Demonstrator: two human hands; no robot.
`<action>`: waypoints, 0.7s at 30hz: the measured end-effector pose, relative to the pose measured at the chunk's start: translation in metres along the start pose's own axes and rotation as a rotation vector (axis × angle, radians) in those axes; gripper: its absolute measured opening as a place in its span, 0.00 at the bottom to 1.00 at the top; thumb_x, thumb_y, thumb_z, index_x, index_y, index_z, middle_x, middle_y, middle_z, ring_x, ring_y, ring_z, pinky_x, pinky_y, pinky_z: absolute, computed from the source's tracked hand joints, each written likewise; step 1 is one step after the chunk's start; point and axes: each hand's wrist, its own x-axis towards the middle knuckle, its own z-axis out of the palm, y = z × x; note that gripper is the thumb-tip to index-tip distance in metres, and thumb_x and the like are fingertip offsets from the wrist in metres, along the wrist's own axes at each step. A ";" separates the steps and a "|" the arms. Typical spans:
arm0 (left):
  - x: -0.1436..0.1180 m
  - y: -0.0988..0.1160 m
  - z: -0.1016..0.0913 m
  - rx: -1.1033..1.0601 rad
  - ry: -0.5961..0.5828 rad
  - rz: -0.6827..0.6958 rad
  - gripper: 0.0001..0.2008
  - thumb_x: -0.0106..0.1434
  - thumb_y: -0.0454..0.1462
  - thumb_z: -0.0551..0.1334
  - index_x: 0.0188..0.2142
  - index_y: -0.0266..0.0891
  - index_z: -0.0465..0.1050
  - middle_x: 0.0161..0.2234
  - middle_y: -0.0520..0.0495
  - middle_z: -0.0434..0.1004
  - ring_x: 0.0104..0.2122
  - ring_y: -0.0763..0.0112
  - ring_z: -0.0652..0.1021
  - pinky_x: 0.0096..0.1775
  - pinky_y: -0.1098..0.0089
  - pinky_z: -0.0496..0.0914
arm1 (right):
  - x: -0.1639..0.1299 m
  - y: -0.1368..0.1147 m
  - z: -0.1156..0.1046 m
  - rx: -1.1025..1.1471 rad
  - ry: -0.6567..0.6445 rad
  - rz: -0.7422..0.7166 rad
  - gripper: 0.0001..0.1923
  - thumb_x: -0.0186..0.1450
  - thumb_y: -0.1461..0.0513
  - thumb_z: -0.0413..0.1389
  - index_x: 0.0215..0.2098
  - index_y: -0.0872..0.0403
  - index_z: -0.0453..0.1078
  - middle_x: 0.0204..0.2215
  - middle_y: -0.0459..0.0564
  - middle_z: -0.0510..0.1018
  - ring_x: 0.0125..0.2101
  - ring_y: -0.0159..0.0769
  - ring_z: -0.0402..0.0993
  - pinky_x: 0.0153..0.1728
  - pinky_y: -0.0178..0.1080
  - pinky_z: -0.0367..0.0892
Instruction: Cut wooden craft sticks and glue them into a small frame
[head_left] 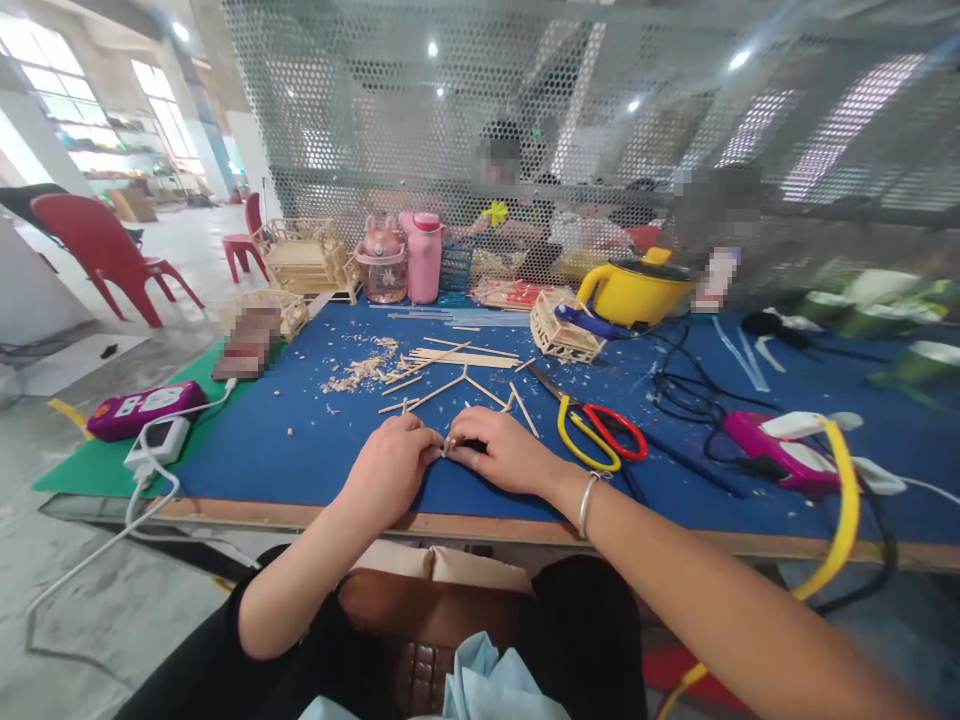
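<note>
Both my hands rest on the blue table mat (300, 450), fingertips meeting. My left hand (394, 462) and my right hand (502, 450) pinch a small piece of thin wooden stick (448, 443) between them. A silver bracelet sits on my right wrist. Several loose wooden sticks (457, 372) lie just beyond my fingers, with a pile of wood shavings (361, 370) to their left. Scissors (592, 425) with one yellow and one red handle lie right of my right hand.
A pink glue gun (780, 455) with cables lies at right. A yellow pot (634, 290), small stick-built frames (562, 335), pink bottles (424, 255) and a power strip (142, 410) stand around. Other people sit behind a mesh screen. Red chairs (105, 250) stand far left.
</note>
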 end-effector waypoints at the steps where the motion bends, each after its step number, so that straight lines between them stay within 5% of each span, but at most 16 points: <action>1: 0.002 0.001 0.002 -0.002 0.013 -0.002 0.11 0.63 0.34 0.55 0.38 0.42 0.77 0.33 0.46 0.72 0.37 0.65 0.73 0.42 0.66 0.68 | -0.001 0.002 0.000 0.021 0.017 0.020 0.05 0.64 0.64 0.54 0.32 0.55 0.71 0.31 0.50 0.75 0.35 0.34 0.70 0.39 0.37 0.65; 9: 0.015 0.003 0.003 -0.011 0.028 -0.071 0.11 0.61 0.34 0.57 0.39 0.39 0.78 0.34 0.44 0.75 0.37 0.62 0.75 0.42 0.64 0.70 | 0.002 0.016 -0.001 0.098 0.073 0.124 0.05 0.62 0.65 0.55 0.31 0.55 0.73 0.32 0.47 0.77 0.36 0.32 0.72 0.41 0.36 0.64; 16: 0.008 -0.007 0.007 -0.495 0.109 -0.119 0.26 0.56 0.31 0.59 0.55 0.39 0.64 0.40 0.47 0.78 0.40 0.70 0.77 0.47 0.65 0.70 | 0.002 0.017 0.003 0.137 0.077 0.123 0.04 0.60 0.66 0.57 0.30 0.55 0.74 0.32 0.47 0.77 0.36 0.32 0.72 0.42 0.36 0.64; 21: 0.013 -0.002 0.016 -0.661 0.075 -0.102 0.27 0.55 0.31 0.60 0.56 0.39 0.62 0.39 0.47 0.78 0.39 0.70 0.78 0.47 0.65 0.71 | 0.004 0.019 0.007 0.044 0.095 0.080 0.02 0.59 0.67 0.58 0.29 0.56 0.74 0.32 0.49 0.77 0.35 0.33 0.72 0.41 0.36 0.65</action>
